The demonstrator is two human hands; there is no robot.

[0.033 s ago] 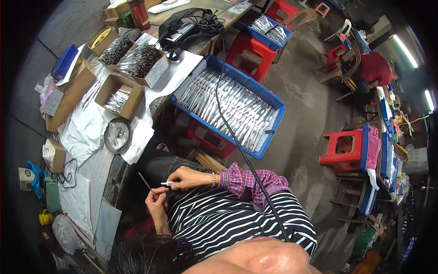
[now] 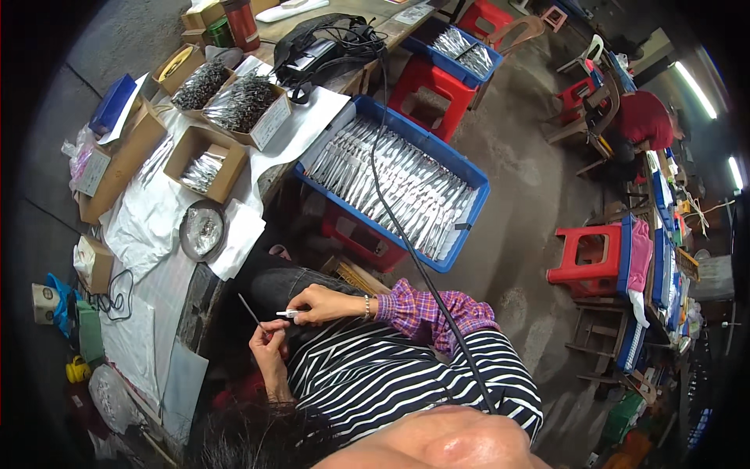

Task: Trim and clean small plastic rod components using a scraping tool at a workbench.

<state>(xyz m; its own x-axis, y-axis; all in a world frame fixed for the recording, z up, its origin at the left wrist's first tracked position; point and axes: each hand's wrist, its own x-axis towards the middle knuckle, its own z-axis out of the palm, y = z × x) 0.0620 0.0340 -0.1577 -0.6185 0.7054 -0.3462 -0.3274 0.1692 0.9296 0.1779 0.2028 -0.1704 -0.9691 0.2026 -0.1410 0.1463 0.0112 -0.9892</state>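
the left hand [image 2: 269,344] is pinched shut on a thin dark rod [image 2: 251,311] that slants up and away from its fingers, low in the view just in front of the striped shirt [image 2: 391,375]. the right hand [image 2: 324,305] sits just beside it, its grip closed on a small white piece [image 2: 287,314] whose tip points toward the rod; whether the piece touches the rod cannot be told. a bracelet [image 2: 366,306] rings the right wrist, with a plaid cuff [image 2: 426,313] behind it. taking the hands as the landmark, the table [image 2: 148,227] under white sheeting lies to their left, with a round metal dish [image 2: 201,230] on it nearest them and open cardboard boxes [image 2: 205,162] of shiny parts farther off. above the hands a blue crate [image 2: 391,184] full of silvery packets rests over a red stool [image 2: 355,234], and a black cable [image 2: 391,203] runs across it.
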